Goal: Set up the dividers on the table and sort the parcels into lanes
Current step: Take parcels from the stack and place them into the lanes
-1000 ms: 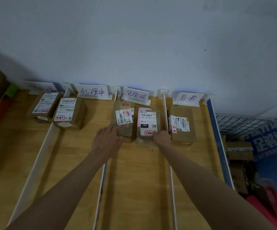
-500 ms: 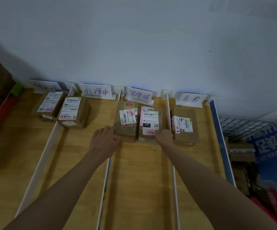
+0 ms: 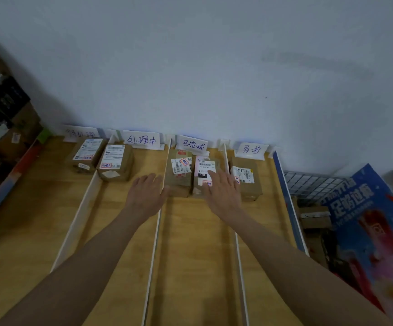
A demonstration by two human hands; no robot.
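Wooden table (image 3: 190, 255) fills the view, cut into lanes by long white dividers (image 3: 154, 231) that run from the near edge straight away to the wall (image 3: 214, 67), each lane headed by a handwritten label card (image 3: 192, 145) at the far end. Five brown parcels sit up by those cards: one in the leftmost lane (image 3: 86, 152), one in the second lane (image 3: 115, 162), a pair side by side in the third, and one in the fourth lane (image 3: 246, 177). Now the pair, that's where the action is: the left parcel of the pair (image 3: 180, 170) and the right parcel of the pair (image 3: 203, 172) both lie with their long sides pointing along the lane, toward the wall, directly ahead of the hands. The right hand (image 3: 222, 194) is flat and open, fingers straight and spread over the near end of the right parcel, gripping nothing. The left hand (image 3: 147, 194) is open too, fingers straight, hovering over the divider line just beside the left parcel; whether its thumb touches the box I can't tell. Each hand has its own box closest, so by my reckoning any squaring-up is a short push forward along the lane, and sorting looks close to finished, every parcel already inside a lane.
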